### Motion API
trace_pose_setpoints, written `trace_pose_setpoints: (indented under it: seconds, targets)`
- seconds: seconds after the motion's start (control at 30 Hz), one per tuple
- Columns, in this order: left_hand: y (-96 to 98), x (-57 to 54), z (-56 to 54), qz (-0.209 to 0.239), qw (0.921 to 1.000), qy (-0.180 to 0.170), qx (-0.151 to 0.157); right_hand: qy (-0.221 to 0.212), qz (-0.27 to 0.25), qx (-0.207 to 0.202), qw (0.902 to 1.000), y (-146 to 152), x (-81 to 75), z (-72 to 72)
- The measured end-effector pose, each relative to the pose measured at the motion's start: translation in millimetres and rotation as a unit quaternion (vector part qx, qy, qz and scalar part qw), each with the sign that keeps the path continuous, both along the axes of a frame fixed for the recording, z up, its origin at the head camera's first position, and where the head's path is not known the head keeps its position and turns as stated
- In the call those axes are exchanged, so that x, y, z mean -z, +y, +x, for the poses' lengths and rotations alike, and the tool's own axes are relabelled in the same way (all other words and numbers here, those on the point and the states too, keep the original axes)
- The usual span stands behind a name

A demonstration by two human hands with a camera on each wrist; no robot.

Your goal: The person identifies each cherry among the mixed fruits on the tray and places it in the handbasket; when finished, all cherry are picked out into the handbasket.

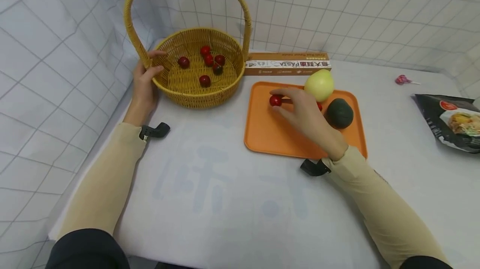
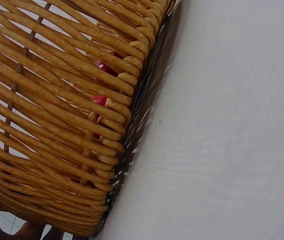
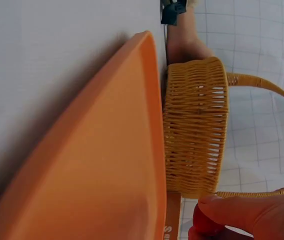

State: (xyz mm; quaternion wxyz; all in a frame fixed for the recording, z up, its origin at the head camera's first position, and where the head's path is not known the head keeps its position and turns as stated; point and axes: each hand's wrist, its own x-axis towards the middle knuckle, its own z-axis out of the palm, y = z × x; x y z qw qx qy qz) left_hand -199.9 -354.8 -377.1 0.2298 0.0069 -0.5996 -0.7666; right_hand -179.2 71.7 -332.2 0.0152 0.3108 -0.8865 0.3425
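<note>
My left hand [image 1: 144,87] grips the rim of the yellow wicker basket [image 1: 198,101] at its left side, by the foot of the tall handle. Several dark red cherries [image 1: 204,81] lie inside, and bits of red [image 2: 99,100] show through the weave in the left wrist view. Over the orange tray [image 1: 270,131], my right hand [image 1: 309,114] pinches one cherry [image 1: 275,100] between thumb and fingers. A pale yellow fruit [image 1: 319,85] and a dark green avocado [image 1: 339,113] rest on the tray beside that hand. Something red [image 1: 319,106] is partly hidden behind the hand.
A brown pasta box [image 1: 286,64] lies behind the tray, against the gridded cloth wall. To the right are a wrapped lollipop [image 1: 402,79] and a black food packet [image 1: 450,123]. White tabletop [image 1: 225,202] stretches in front of the tray and basket.
</note>
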Motion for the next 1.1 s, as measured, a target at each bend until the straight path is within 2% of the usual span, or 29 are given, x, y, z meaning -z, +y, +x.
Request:
trace_pose_setpoints:
  seconds: [0.23,0.43,0.53,0.73,0.9,1.1]
  targets:
    - [-0.1,-0.5,-1.8,0.002,1.0000,0.001,0.000,0.040,-0.033,-0.016,0.9985,-38,-26.3,-10.6]
    - [-0.4,1.1,-0.9,0.003,1.0000,0.001,0.004,0.022,-0.043,-0.052,0.9974,-79,-40.8,-20.0]
    - [-0.4,1.0,-1.3,-0.002,1.0000,0.000,0.005,0.002,-0.035,-0.063,0.9974,-98,-43.7,-27.1]
    - [-2.1,-2.0,-2.4,-0.012,0.9999,0.001,0.002,-0.010,0.008,-0.064,0.9978,-134,-45.1,-47.3]
    - [-2.4,-3.1,-2.3,-0.013,0.9999,0.004,-0.003,-0.054,0.033,-0.054,0.9966,-158,-45.0,-58.1]
    - [-0.4,-0.7,-2.0,-0.001,1.0000,0.000,0.005,-0.092,0.010,-0.040,0.9949,-167,-40.9,-61.7]
